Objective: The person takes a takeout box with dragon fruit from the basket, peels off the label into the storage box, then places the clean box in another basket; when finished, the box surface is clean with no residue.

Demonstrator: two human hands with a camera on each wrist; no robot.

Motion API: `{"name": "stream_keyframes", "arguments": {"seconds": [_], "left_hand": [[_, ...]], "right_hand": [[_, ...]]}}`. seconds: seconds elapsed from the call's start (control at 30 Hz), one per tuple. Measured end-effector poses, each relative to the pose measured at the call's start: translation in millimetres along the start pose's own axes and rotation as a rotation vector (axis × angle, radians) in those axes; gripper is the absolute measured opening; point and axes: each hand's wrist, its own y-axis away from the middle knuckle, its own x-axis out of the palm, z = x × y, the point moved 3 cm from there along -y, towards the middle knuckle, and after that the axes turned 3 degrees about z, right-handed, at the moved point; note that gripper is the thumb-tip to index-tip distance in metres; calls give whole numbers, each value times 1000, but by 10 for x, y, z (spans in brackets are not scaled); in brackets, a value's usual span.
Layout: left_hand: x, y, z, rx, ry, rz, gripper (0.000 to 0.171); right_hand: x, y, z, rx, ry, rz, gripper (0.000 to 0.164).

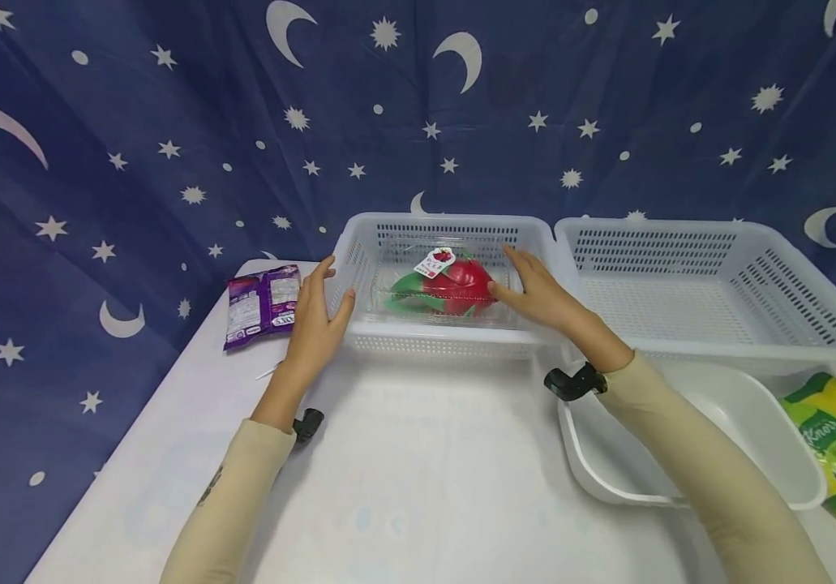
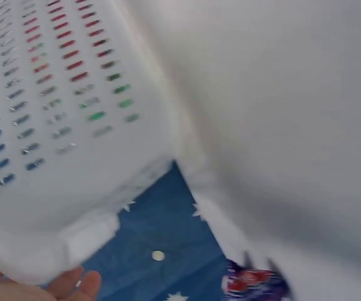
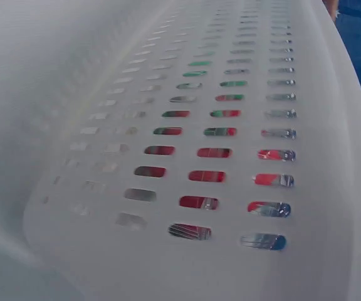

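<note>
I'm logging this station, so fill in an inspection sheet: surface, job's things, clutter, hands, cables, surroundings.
Surface: white table, faint printed marks.
Job's things: clear pack with red-and-green contents, inside the left basket.
Clutter: purple packet left; right basket, white tub and yellow Knorr packet right.
Hands: left hand open beside the left basket; right hand open at its right end; contact unclear.
Cables: nothing certain; thin pale line near left wrist unidentified.
Surroundings: blue moon-and-star curtain.
</note>
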Motion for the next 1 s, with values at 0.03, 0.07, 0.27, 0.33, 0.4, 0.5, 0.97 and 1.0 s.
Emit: {"name": "stream_keyframes", "arguments": {"seconds": [0.03,0.07,0.27,0.33,0.4,0.5,0.97,1.0], "left_hand": [[-1,11,38,-10,23,0,57],[-4,20,71,-16,40,-2,57],[-20,51,178,-29,108,2,60],[-21,60,199,-53,127,10,62],[-25,72,209,-94,151,17,65],[-21,87,219,-161,180,30,69],[37,84,233,-282,265,86,64],[36,89,241,-285,266,84,63]], "right_hand": [[-2,-26,2,-3,-16,4,75],[-5,-50,5,-6,-38,6,75],[37,-150,-13,9,-221,-8,72],[70,-174,-40,21,-243,-17,70],[96,-189,-65,40,-245,-26,70],[111,-200,-86,89,-262,-20,71],[169,-235,-151,293,-366,85,81],[176,-244,-156,299,-349,89,81]]}}
